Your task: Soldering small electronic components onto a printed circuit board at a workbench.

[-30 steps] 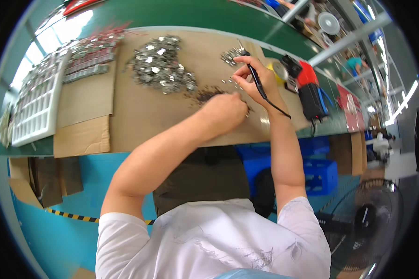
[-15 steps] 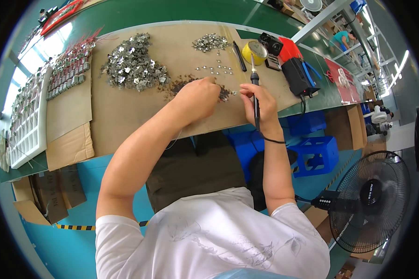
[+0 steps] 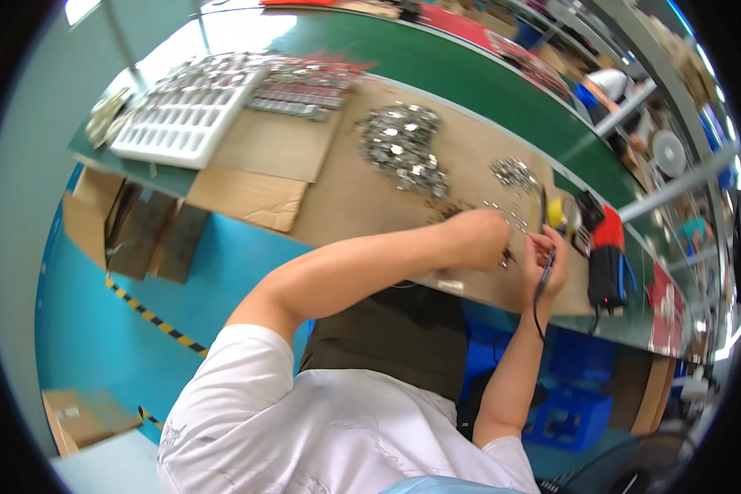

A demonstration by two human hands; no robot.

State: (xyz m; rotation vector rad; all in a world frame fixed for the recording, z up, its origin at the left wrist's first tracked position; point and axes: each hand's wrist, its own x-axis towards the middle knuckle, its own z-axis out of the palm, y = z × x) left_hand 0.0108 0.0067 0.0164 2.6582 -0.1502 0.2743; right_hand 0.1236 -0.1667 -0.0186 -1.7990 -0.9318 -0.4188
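In my right hand (image 3: 549, 265) is a soldering iron (image 3: 544, 278), its dark handle gripped by the fingers and its cable running down along my wrist. My left hand (image 3: 479, 239) is curled closed over the brown work board, just left of the right hand. Its fingertips face away, so what they hold, if anything, is hidden. Small dark brown parts (image 3: 446, 207) lie beside and partly under the left hand. A few tiny shiny pieces (image 3: 514, 216) sit in rows beyond both hands.
A big heap of silvery metal parts (image 3: 399, 144) and a smaller heap (image 3: 513, 173) lie farther off. On the right are a yellow round container (image 3: 557, 212) and a black box (image 3: 606, 278). A white compartment tray (image 3: 177, 136) stands left, beside wired parts (image 3: 300, 97).
The view has swung left, so the bench now appears farther right and the tray shows more fully. My right hand still grips the iron, and the hands are closer together.
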